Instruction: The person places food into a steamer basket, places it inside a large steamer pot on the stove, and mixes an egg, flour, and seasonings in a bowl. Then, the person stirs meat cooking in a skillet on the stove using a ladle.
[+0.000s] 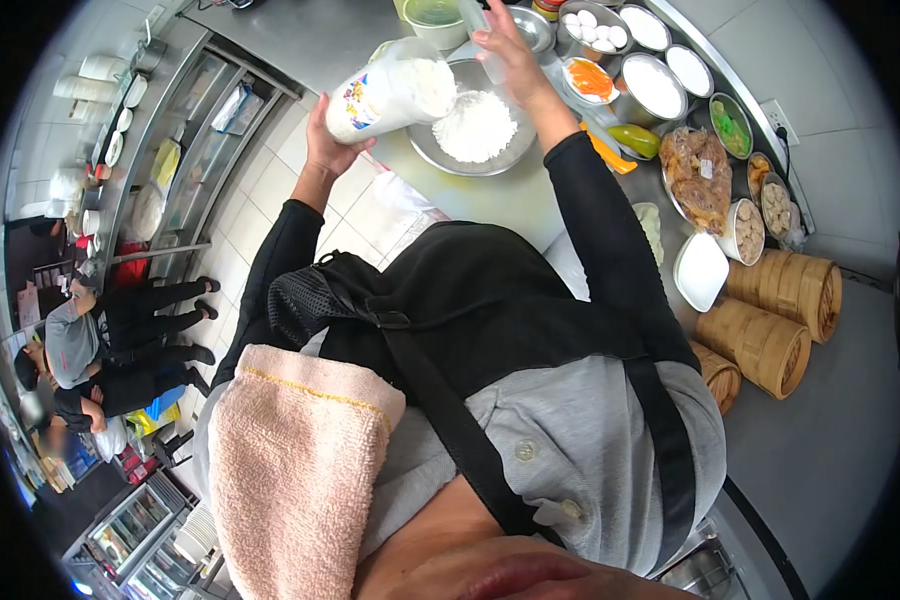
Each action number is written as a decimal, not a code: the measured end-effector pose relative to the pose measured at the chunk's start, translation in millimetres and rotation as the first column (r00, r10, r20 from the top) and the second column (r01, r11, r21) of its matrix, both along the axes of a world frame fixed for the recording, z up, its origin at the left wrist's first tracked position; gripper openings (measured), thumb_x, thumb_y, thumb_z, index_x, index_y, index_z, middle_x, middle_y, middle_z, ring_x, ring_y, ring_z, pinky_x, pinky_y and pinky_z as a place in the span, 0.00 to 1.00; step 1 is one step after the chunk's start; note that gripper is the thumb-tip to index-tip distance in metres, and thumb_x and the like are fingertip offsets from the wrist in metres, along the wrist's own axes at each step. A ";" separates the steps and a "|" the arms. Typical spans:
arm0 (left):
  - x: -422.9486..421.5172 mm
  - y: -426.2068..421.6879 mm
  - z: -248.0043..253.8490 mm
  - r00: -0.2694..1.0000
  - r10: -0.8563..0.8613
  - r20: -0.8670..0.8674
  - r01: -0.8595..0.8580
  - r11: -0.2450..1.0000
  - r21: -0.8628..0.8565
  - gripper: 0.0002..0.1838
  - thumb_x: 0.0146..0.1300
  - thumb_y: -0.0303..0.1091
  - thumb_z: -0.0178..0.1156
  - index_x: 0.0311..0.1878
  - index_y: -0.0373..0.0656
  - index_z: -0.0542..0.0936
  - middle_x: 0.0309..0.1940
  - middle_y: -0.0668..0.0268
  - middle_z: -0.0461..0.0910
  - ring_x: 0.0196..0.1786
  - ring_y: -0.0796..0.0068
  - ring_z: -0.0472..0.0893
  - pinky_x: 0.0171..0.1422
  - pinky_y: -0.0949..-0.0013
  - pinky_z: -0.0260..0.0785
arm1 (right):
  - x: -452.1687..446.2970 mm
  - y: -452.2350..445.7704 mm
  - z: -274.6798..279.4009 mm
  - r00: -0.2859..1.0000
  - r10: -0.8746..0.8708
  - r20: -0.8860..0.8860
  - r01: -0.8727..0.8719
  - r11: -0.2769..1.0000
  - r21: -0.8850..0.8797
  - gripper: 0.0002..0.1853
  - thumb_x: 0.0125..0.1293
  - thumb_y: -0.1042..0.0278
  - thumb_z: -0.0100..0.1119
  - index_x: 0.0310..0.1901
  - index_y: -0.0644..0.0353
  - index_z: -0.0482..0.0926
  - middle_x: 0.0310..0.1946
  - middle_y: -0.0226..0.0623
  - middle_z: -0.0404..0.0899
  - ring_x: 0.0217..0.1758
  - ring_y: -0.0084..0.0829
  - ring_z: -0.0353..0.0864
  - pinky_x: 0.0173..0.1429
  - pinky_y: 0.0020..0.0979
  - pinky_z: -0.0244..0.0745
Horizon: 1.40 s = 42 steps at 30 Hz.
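A clear jar of white powder [370,97] with a colourful label is tilted, its mouth toward a metal bowl [520,155]. My left hand [335,142] is wrapped round the jar's lower end. A mound of white powder [475,127] lies in the bowl. Above the bowl's far side, my right hand [510,62] is closed on a translucent plastic piece [482,42], whose exact shape I cannot make out. The bowl stands on a pale board [515,205].
To the right are a bowl of eggs [592,30], bowls of white contents [654,86], a green pepper [634,140], bagged brown food [697,175], a white dish [701,272] and bamboo steamers [755,345]. Two people [75,345] stand at the far left.
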<state>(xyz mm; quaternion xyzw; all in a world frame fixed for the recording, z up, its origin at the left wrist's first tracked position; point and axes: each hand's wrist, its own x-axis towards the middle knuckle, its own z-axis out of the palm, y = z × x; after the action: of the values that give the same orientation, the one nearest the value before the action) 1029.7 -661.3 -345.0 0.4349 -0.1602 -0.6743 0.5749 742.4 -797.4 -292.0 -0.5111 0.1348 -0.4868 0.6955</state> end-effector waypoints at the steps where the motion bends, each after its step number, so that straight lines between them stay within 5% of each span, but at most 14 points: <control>1: 1.4 1.8 -7.1 0.998 0.012 -0.061 -0.013 1.000 -0.018 0.39 0.68 0.70 0.45 0.72 0.50 0.67 0.64 0.56 0.75 0.54 0.49 0.82 0.41 0.55 0.81 | -4.3 2.7 3.3 1.000 -0.022 -0.017 0.022 0.999 0.040 0.48 0.67 0.63 0.57 0.81 0.58 0.37 0.82 0.46 0.41 0.84 0.36 0.41 0.82 0.36 0.40; 5: 2.2 8.2 -26.7 0.880 -0.176 -0.442 0.112 0.979 -0.168 0.45 0.65 0.71 0.47 0.76 0.49 0.60 0.72 0.47 0.60 0.63 0.36 0.69 0.44 0.58 0.82 | -19.1 7.8 5.0 0.992 0.004 -0.130 0.013 0.991 0.133 0.50 0.66 0.62 0.59 0.81 0.55 0.35 0.82 0.43 0.40 0.84 0.35 0.42 0.82 0.39 0.39; 9: -6.3 3.4 -25.4 0.692 -0.292 -0.660 0.187 0.956 -0.227 0.44 0.65 0.67 0.49 0.77 0.50 0.59 0.72 0.47 0.60 0.63 0.39 0.69 0.46 0.58 0.82 | -22.7 11.0 11.8 0.989 0.026 -0.147 -0.013 0.997 0.082 0.51 0.65 0.59 0.61 0.81 0.53 0.39 0.81 0.42 0.46 0.81 0.36 0.51 0.83 0.47 0.37; 12: -13.8 2.4 -16.7 0.592 -0.323 -0.738 0.197 0.946 -0.256 0.44 0.65 0.68 0.48 0.76 0.49 0.60 0.73 0.51 0.61 0.63 0.37 0.70 0.46 0.58 0.82 | -19.4 24.2 45.4 0.954 -0.039 -0.298 0.005 0.993 -0.114 0.47 0.61 0.47 0.59 0.79 0.57 0.53 0.76 0.43 0.58 0.80 0.35 0.53 0.79 0.36 0.48; 16: -6.3 -4.0 -8.6 0.769 -0.348 -0.537 0.216 0.931 -0.294 0.44 0.66 0.72 0.45 0.75 0.51 0.62 0.72 0.51 0.63 0.63 0.34 0.71 0.42 0.60 0.82 | -11.9 20.4 61.0 0.933 -0.103 -0.346 -0.057 0.904 -0.425 0.48 0.57 0.49 0.66 0.77 0.58 0.58 0.75 0.46 0.60 0.79 0.38 0.57 0.80 0.36 0.49; 19: 1.8 -10.8 6.1 0.959 -0.201 -0.202 0.167 0.971 -0.173 0.40 0.68 0.70 0.45 0.75 0.53 0.64 0.63 0.56 0.75 0.52 0.50 0.82 0.35 0.60 0.81 | -10.1 16.7 78.4 0.937 -0.133 -0.323 -0.026 0.895 -0.445 0.46 0.60 0.50 0.61 0.77 0.62 0.56 0.76 0.45 0.59 0.80 0.35 0.55 0.79 0.36 0.51; 21: -13.0 -10.7 31.5 0.993 -0.085 0.087 0.101 0.976 -0.191 0.38 0.70 0.67 0.46 0.74 0.53 0.65 0.55 0.60 0.82 0.43 0.63 0.87 0.30 0.60 0.80 | -12.7 0.6 70.5 0.897 -0.256 -0.361 0.048 0.868 -0.495 0.42 0.63 0.54 0.58 0.76 0.64 0.59 0.75 0.44 0.60 0.79 0.31 0.56 0.77 0.34 0.55; 22: -11.6 -13.7 34.4 0.983 -0.109 0.150 0.139 0.969 -0.205 0.38 0.70 0.65 0.47 0.75 0.50 0.64 0.56 0.60 0.82 0.44 0.62 0.87 0.28 0.61 0.80 | -11.6 -3.8 77.3 0.930 -0.240 -0.278 0.085 0.878 -0.471 0.43 0.59 0.47 0.66 0.72 0.63 0.67 0.68 0.47 0.69 0.74 0.38 0.64 0.77 0.33 0.55; 24: -11.9 -16.1 39.1 0.954 -0.113 0.279 0.171 0.966 -0.193 0.38 0.71 0.63 0.47 0.76 0.50 0.61 0.56 0.60 0.81 0.45 0.62 0.86 0.28 0.61 0.80 | -4.1 0.7 65.0 0.874 -0.233 -0.427 0.011 0.887 -0.461 0.42 0.60 0.46 0.66 0.72 0.62 0.67 0.69 0.47 0.69 0.74 0.38 0.65 0.76 0.33 0.56; 27: -7.9 -20.4 30.4 0.942 -0.078 0.326 0.152 0.967 -0.207 0.37 0.70 0.59 0.50 0.77 0.51 0.60 0.64 0.59 0.74 0.57 0.62 0.82 0.40 0.58 0.82 | 6.3 12.0 42.2 0.747 -0.245 -0.618 -0.202 0.802 -0.562 0.44 0.62 0.47 0.64 0.75 0.60 0.62 0.73 0.45 0.65 0.77 0.35 0.62 0.78 0.36 0.54; 30: -5.4 -16.5 25.8 0.941 -0.060 0.332 0.126 0.975 -0.181 0.37 0.70 0.58 0.51 0.77 0.50 0.60 0.67 0.59 0.72 0.62 0.62 0.79 0.45 0.56 0.82 | 6.2 5.4 35.3 0.862 -0.206 -0.462 -0.001 0.913 -0.408 0.44 0.61 0.45 0.66 0.76 0.53 0.63 0.73 0.47 0.65 0.77 0.38 0.62 0.78 0.36 0.55; 36: -4.8 -15.0 28.7 0.922 -0.083 0.378 0.161 0.970 -0.180 0.37 0.70 0.57 0.50 0.77 0.51 0.59 0.65 0.60 0.73 0.60 0.62 0.80 0.43 0.58 0.81 | 12.5 4.6 15.8 0.730 -0.243 -0.638 -0.160 0.848 -0.506 0.48 0.56 0.37 0.68 0.74 0.54 0.66 0.72 0.51 0.65 0.76 0.44 0.63 0.78 0.39 0.56; 40: -7.4 -14.2 28.7 0.924 -0.068 0.376 0.138 0.977 -0.164 0.37 0.71 0.58 0.49 0.77 0.52 0.59 0.63 0.61 0.75 0.57 0.63 0.82 0.38 0.60 0.80 | 10.5 -1.1 12.2 0.884 -0.218 -0.413 0.074 0.939 -0.337 0.47 0.57 0.38 0.67 0.73 0.57 0.66 0.71 0.50 0.68 0.75 0.43 0.66 0.77 0.37 0.57; 42: -6.0 -13.1 28.0 0.932 -0.082 0.352 0.142 0.979 -0.149 0.37 0.71 0.59 0.48 0.77 0.52 0.59 0.62 0.61 0.75 0.55 0.64 0.82 0.36 0.61 0.79 | 4.3 3.3 17.0 0.816 -0.204 -0.541 -0.039 0.914 -0.405 0.42 0.61 0.46 0.64 0.75 0.53 0.65 0.72 0.46 0.67 0.74 0.39 0.65 0.76 0.37 0.58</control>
<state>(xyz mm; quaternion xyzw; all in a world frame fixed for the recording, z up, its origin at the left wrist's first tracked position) 1023.7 -674.4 -317.0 0.4847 -0.3405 -0.6034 0.5339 746.8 -794.1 -275.1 -0.7571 0.2578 -0.3580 0.4818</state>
